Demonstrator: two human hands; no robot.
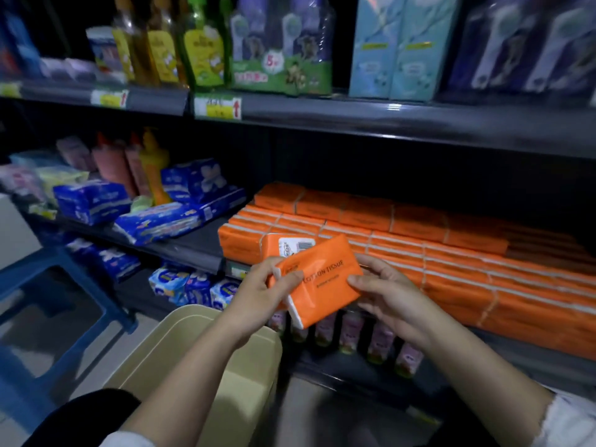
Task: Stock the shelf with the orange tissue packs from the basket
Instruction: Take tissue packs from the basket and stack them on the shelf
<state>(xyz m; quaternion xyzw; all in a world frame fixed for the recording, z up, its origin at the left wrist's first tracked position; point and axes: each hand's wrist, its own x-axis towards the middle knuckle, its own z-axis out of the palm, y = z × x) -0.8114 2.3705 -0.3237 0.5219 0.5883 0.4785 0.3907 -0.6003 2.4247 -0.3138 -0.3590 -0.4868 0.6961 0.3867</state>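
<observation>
Left hand (258,293): fingers curled round the left end of one orange tissue pack (322,279), thumb laid across its upper edge. Right hand (390,298): thumb pressed on the printed face near the right end, remaining fingers partly bent behind the right edge. Pack held tilted at frame centre, above the basket (206,312) and just in front of the shelf (200,253) edge, resting on neither.

Pack: soft rectangular block, glossy orange film, dark lettering on the face, white at the end seam. Basket, lower centre: smooth beige plastic, rounded corners.

Stocked orange packs (451,272), centre to right of frame: same film, laid flat in tight rows, stacked in layers, white barcode label on the front one. Too many and too dim to count. In hand: one. Left of the stack: blue film packs (93,201), at least three. Lower tier, below the hands: about six small pink bottles (351,330).
</observation>
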